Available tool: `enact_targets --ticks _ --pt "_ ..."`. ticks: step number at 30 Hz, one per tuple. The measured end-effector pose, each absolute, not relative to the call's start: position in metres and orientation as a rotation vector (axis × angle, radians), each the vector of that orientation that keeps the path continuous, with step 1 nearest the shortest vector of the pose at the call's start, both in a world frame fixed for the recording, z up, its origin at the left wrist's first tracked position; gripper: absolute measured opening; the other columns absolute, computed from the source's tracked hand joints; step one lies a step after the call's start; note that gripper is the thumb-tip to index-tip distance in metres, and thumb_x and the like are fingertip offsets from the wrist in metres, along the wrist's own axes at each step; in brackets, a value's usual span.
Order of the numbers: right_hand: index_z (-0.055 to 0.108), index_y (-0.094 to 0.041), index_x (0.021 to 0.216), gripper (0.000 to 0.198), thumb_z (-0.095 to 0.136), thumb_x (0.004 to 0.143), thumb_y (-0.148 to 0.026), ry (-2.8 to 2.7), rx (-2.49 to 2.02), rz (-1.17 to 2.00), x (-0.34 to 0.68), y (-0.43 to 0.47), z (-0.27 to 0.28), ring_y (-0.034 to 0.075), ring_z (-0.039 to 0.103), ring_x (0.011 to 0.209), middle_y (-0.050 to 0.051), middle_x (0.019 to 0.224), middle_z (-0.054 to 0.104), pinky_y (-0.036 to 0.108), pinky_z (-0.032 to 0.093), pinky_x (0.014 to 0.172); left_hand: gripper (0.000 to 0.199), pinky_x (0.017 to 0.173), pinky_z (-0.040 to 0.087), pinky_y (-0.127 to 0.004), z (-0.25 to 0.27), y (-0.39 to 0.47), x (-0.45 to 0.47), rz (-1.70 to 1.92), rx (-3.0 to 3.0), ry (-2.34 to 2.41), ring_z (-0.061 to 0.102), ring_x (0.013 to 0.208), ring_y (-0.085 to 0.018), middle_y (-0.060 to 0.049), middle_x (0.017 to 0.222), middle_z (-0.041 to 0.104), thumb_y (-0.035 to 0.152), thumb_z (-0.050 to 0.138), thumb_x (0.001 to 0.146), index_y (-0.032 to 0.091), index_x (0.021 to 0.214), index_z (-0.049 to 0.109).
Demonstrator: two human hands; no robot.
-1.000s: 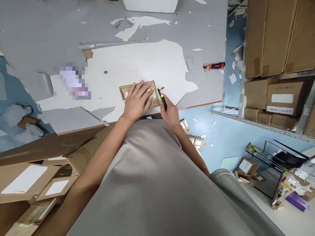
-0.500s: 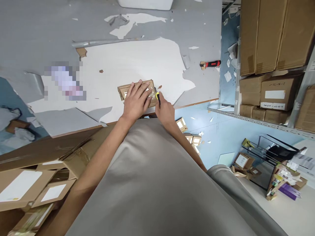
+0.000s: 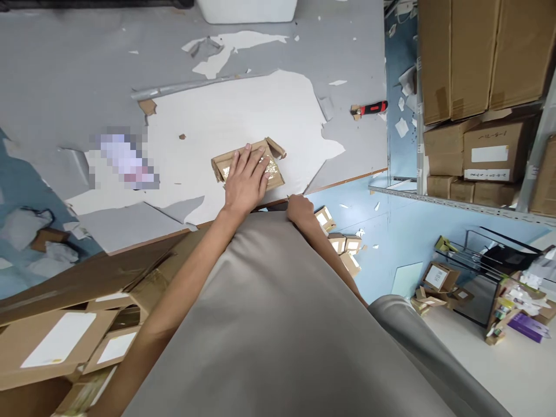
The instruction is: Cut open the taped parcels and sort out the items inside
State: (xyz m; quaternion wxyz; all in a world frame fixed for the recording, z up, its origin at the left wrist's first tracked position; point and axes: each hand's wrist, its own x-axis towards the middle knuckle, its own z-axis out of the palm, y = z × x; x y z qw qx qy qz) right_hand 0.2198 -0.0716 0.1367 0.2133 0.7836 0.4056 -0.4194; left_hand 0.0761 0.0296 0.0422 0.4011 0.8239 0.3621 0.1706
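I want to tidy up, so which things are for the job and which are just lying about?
Likely in use:
taped box, beneath the left hand
curled right hand, contents hidden

Likely lying about:
red-and-black tool
cardboard scrap
paper scrap

From the right hand (image 3: 300,208), a passage runs over the tabletop (image 3: 306,124), right of the box (image 3: 277,178), towards the red-and-black knife (image 3: 374,108). The box, under the left hand (image 3: 247,180), and its protruding flap (image 3: 278,149) block leftward movement; a curled strip (image 3: 174,90) and white tub (image 3: 247,10) lie beyond.
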Motion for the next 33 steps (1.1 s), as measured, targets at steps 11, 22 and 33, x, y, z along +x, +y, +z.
enact_targets --ticks 11,22,33 --pt "0.045 -0.018 0.179 0.06 0.037 0.121 -0.03 1.297 2.464 -1.176 0.235 -0.071 0.164 0.04 0.08 0.127 0.018 0.137 0.085 0.048 0.061 0.109 0.058 0.152 0.015 -0.067 0.042 0.034 0.071 0.32 2.211 0.908 0.032 0.182 -0.035 -0.01 0.185 0.052 0.053 0.039 0.122 0.029 0.17 0.062" --pt "0.055 -0.02 0.172 0.057 0.04 0.118 -0.029 1.45 2.524 -1.324 0.244 -0.078 0.152 0.038 0.082 0.114 0.015 0.125 0.088 0.047 0.063 0.103 0.059 0.151 0.015 -0.068 0.043 0.034 0.065 0.308 2.218 0.909 0.031 0.182 -0.035 -0.008 0.186 0.051 0.052 0.04 0.122 0.03 0.174 0.058" --pt "0.051 -0.018 0.176 0.059 0.042 0.118 -0.025 1.384 2.482 -1.277 0.237 -0.072 0.16 0.041 0.082 0.118 0.017 0.128 0.087 0.049 0.063 0.105 0.057 0.15 0.017 -0.069 0.042 0.032 0.063 0.292 2.254 0.917 0.031 0.182 -0.036 -0.009 0.185 0.052 0.052 0.042 0.122 0.03 0.17 0.062"
